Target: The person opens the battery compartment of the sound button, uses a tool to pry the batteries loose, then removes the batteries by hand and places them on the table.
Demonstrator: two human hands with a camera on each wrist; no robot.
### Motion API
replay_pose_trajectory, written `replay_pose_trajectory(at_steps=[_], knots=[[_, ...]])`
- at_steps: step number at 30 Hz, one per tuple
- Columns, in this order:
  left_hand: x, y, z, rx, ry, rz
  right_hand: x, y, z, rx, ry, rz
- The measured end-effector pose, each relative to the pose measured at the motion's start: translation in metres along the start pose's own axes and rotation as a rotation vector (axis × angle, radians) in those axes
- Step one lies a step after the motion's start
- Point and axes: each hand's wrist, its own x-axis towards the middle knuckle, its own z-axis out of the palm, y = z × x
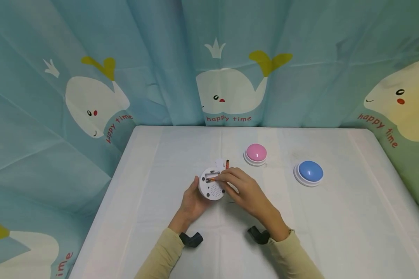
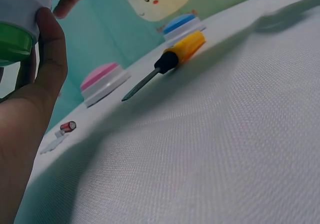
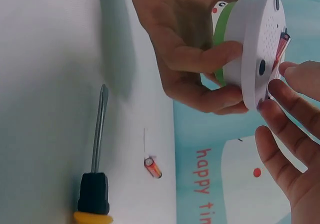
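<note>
My left hand (image 1: 193, 202) grips a round white push button (image 1: 214, 191) with its base turned up; the green dome (image 2: 14, 43) faces down in the left wrist view. An open battery slot and dark round feet show on the base. At that slot, the fingers of my right hand (image 1: 243, 190) pinch a small red and black battery (image 1: 211, 179), which lies slantwise. Whether it is seated cannot be told. A second battery (image 1: 227, 164) rests on the table just beyond, beside a small white cover (image 1: 219, 163).
A screwdriver (image 2: 177, 52) with a yellow and black handle lies on the white table (image 1: 160, 162). A pink-topped button (image 1: 256, 153) and a blue-topped button (image 1: 309, 172) stand to the right. A whale-print curtain (image 1: 160, 77) hangs behind the table.
</note>
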Motion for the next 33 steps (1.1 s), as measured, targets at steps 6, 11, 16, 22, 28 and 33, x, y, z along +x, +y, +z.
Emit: replay_pose_trajectory(at_steps=[6,11,16,22,28,33], knots=[[0.0,0.0,0.0,0.034,-0.001,0.003,0.006,-0.001,0.004,0.004,0.011,-0.046],[0.0,-0.001,-0.001,0.037,0.003,-0.004,0.011,-0.004,0.007,-0.04,0.002,-0.065],[0.001,-0.001,0.0,0.026,0.011,-0.015,0.015,-0.005,0.009,-0.079,-0.008,-0.084],[0.001,-0.001,-0.001,0.027,0.02,-0.005,0.019,-0.003,0.009,-0.081,-0.019,-0.119],[0.001,-0.001,-0.002,0.029,0.014,0.004,0.023,0.002,0.008,-0.073,-0.041,-0.145],[0.001,0.0,-0.001,0.027,0.011,-0.013,0.025,0.007,0.007,0.075,0.006,-0.104]])
